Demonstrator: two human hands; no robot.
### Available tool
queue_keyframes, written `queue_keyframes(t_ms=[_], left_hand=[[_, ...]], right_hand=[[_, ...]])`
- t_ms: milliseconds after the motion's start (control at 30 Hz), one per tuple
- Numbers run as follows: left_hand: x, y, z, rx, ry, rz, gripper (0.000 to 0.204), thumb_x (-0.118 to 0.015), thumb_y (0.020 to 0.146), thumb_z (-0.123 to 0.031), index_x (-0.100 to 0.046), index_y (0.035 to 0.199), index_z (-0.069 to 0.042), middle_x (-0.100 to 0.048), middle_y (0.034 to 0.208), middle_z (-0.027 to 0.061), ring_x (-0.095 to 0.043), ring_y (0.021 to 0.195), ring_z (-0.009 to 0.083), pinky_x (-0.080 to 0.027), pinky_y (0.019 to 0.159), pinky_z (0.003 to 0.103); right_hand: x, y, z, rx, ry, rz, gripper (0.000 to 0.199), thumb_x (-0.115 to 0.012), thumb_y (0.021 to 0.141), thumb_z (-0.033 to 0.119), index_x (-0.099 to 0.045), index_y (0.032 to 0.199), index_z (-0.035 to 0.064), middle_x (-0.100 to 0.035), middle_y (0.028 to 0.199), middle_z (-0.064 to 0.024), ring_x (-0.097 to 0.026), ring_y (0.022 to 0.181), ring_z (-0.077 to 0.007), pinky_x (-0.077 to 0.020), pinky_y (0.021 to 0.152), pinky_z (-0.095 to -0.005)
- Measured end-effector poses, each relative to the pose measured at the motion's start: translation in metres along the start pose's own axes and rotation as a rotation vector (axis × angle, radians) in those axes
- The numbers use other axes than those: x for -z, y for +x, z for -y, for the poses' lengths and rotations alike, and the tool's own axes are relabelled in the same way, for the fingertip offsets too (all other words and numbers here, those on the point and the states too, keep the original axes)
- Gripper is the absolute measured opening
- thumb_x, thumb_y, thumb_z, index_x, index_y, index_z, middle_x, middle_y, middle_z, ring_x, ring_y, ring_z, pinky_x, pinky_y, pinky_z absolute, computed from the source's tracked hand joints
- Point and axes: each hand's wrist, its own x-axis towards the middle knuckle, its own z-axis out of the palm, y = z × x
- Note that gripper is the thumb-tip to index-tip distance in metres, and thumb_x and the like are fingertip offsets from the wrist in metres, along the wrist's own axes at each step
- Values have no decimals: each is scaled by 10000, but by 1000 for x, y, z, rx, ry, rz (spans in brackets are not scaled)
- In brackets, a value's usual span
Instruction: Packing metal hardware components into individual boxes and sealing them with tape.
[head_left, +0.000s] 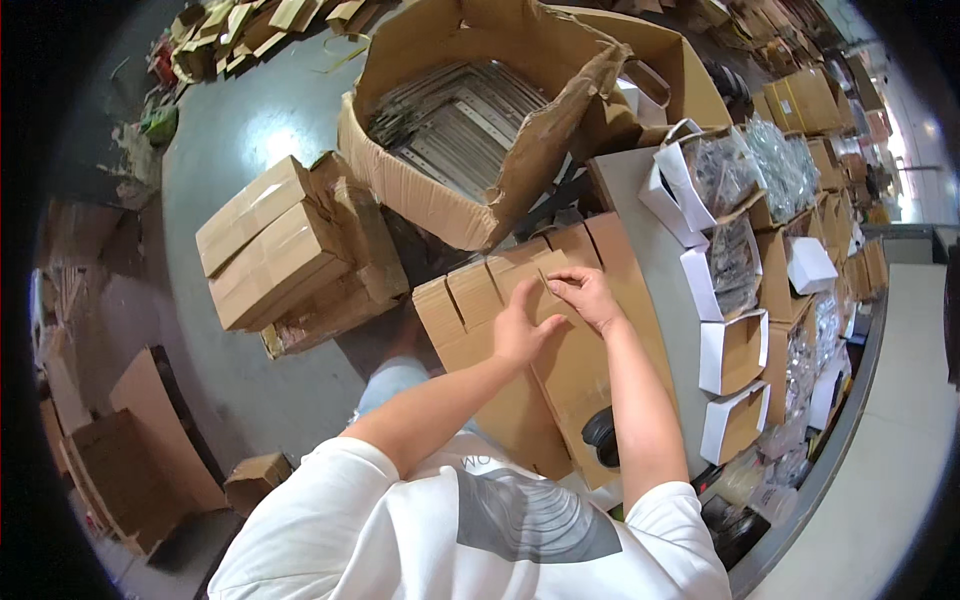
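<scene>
Flattened cardboard boxes [490, 420] with dark slots along their far edge lie stacked in front of me. Over the far part of this stack, my right hand [592, 300] pinches a thin, small piece between thumb and fingertips; it looks like a cardboard edge, but is too small to make out. My left hand [520, 328] is open just to its left, thumb spread away from the fingers. Its fingertips come close to the pinched piece; whether they touch it I cannot tell. A black coiled item [600, 436] rests on the cardboard beside my right forearm.
Beyond the stack stands a large open carton [430, 205] holding flat metal-looking strips. Closed cartons [275, 250] sit on the floor at the left. To the right, small white boxes [735, 350] line the grey table [655, 275], several with plastic-wrapped parts [720, 180].
</scene>
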Motion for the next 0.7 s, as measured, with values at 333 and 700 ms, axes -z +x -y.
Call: queue_keyframes(t_ms=[333, 700], left_hand=[[5, 30, -6, -85, 378, 265, 391, -590, 793, -426, -653, 1003, -102, -630, 940, 197, -582, 939, 352, -452, 813, 423], [12, 32, -15, -544, 638, 77, 305, -527, 842, -370, -676, 962, -132, -632, 962, 178, -612, 903, 341, -483, 745, 469]], right_hand=[[4, 8, 9, 176, -812, -187, 446, -444, 909, 402, -668, 768, 43, -632, 851, -171, -550, 912, -324, -377, 835, -454], [2, 23, 15, -125, -400, -427, 511, -381, 919, 504, -564, 1012, 36, -611, 987, -213, -554, 972, -368, -413, 840, -419]])
